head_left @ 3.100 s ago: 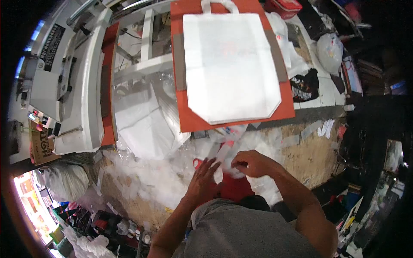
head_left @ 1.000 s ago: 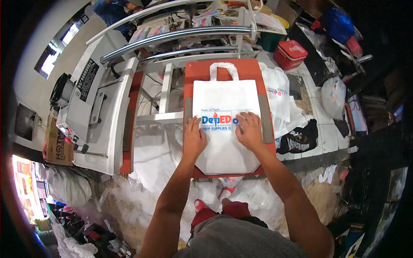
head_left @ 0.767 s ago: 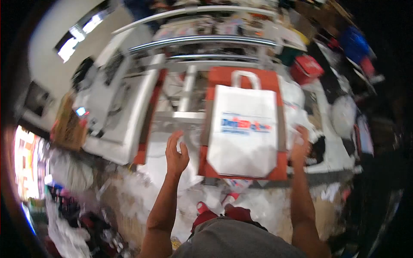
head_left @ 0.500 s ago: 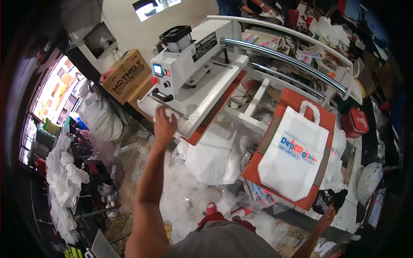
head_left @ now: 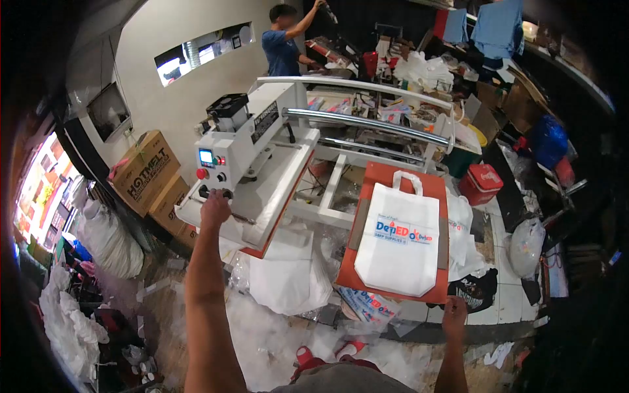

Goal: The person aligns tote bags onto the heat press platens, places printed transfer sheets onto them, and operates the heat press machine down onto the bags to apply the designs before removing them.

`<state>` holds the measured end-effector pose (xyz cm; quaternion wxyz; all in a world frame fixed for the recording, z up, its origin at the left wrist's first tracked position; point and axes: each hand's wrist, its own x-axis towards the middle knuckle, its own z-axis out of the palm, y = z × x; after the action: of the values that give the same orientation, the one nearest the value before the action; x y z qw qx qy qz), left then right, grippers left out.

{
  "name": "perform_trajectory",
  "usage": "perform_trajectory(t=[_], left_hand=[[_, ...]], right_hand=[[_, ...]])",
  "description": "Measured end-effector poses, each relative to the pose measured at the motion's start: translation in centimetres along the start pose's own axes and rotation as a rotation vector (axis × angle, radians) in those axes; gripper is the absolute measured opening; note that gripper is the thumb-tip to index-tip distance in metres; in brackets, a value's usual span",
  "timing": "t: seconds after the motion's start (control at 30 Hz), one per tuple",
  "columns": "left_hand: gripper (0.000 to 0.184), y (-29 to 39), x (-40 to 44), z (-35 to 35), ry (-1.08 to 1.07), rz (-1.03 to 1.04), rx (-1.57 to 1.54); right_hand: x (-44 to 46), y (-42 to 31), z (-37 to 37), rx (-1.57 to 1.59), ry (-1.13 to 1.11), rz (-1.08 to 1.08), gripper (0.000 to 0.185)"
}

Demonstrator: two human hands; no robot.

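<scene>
1. Nearest, the person's right hand [head_left: 455, 316] is raised with its fingers bent, just beside the lower right corner of the platen; whether it grips anything I cannot tell.
2. The left hand [head_left: 215, 211] is closed on a short black handle [head_left: 227, 194] at the front of the press.
3. A white fabric tote bag [head_left: 398, 259], printed in blue and red with "DepED", lies flat, print up and loop handle pointing away, on a flat, orange-red rectangular platen [head_left: 381, 173].
4. Below and left of that platen rests a pile of plain white sheet-like material [head_left: 288, 275].
5. Left of the bag and well apart from it stands the white metal press [head_left: 265, 177], with a small lit screen [head_left: 206, 157].
6. Left of the press is a brown cardboard box [head_left: 144, 173] marked "HOTMELT"; right of the platen, a red lidded box [head_left: 481, 185].
7. Farthest, a person in a blue shirt [head_left: 282, 52] has one arm raised.
</scene>
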<state>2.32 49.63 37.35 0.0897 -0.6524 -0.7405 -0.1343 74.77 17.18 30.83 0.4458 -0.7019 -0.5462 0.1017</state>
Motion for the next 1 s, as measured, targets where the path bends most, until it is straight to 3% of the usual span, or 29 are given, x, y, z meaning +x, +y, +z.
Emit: perform_trajectory(t=[0.03, 0.07, 0.1, 0.17, 0.23, 0.3, 0.37, 0.43, 0.5, 0.57, 0.63, 0.7, 0.77, 0.83, 0.9, 0.93, 0.97, 1.0], left_hand=[[0.034, -0.8, 0.2, 0.8, -0.002, 0.086, 0.07], [0.034, 2.2, -1.7, -2.7, 0.009, 0.183, -0.021], [0.034, 1.7, -1.4, -0.1, 0.091, 0.144, -0.074], [0.033, 5.6, -3.8, -3.4, 0.051, 0.132, -0.198], [0.033, 8.0, -5.2, -3.8, 0.027, 0.173, -0.249], [0.037, 9.3, -7.4, -2.1, 0.194, 0.295, -0.312], [0.035, 12.0, -10.8, -3.7, 0.227, 0.346, -0.423], [0.028, 12.6, -15.0, -4.7, 0.115, 0.452, -0.381], [0.022, 12.3, -19.9, -5.2, 0.02, 0.467, -0.594], [0.019, 10.1, -24.6, -4.0, -0.14, 0.415, -0.679], [0.02, 7.0, -29.6, -2.5, -0.305, 0.199, -0.771], [0.021, 1.9, -34.8, 2.1, -0.375, 0.15, -0.654], [0.027, -2.8, -41.0, 6.2, -0.496, -0.061, -0.637], [0.027, -8.6, -48.5, 11.7, -0.495, -0.002, -0.554], [0.026, -11.5, -54.2, 12.3, -0.657, -0.04, -0.501], [0.031, -12.6, -56.4, 13.8, -0.922, -0.16, -0.296], [0.029, -14.7, -57.7, 14.8, -1.044, 0.497, -0.154], [0.027, -16.0, -58.7, 16.1, -1.226, 0.678, -0.095]], right_hand=[[-0.2, -1.2, 0.9, 0.002, 0.007, -0.004, 0.016], [-0.1, -2.1, 2.1, 0.006, -0.031, 0.004, 0.014], [0.0, -3.2, 3.6, 0.009, -0.068, 0.013, 0.012], [0.7, -5.5, 7.9, 0.188, -0.035, -0.125, 0.01], [1.9, -11.8, 11.1, 0.243, -0.054, -0.185, 0.009], [3.2, -15.8, 14.6, 0.179, -0.113, -0.312, 0.01], [4.6, -21.4, 17.5, 0.254, -0.184, -0.39, 0.01], [5.5, -26.6, 20.0, 0.306, -0.238, -0.444, 0.011], [6.4, -30.7, 22.1, 0.265, -0.244, -0.56, 0.012], [7.1, -33.3, 23.8, 0.241, -0.217, -0.705, 0.017], [7.4, -34.3, 25.4, 0.189, -0.207, -0.703, 0.019], [7.9, -33.8, 26.0, 0.127, -0.196, -0.703, 0.021], [8.5, -32.3, 25.9, -0.169, -0.321, -0.69, 0.025], [9.3, -30.4, 25.1, -0.183, -0.269, -0.672, 0.025], [9.5, -29.0, 24.1, -0.184, -0.229, -0.668, 0.026], [9.6, -28.9, 23.4, -0.275, -0.28, -0.584, 0.027], [9.7, -28.6, 22.7, -0.364, -0.332, -0.499, 0.03], [9.5, -28.1, 22.2, -0.414, -0.281, -0.474, 0.035]])
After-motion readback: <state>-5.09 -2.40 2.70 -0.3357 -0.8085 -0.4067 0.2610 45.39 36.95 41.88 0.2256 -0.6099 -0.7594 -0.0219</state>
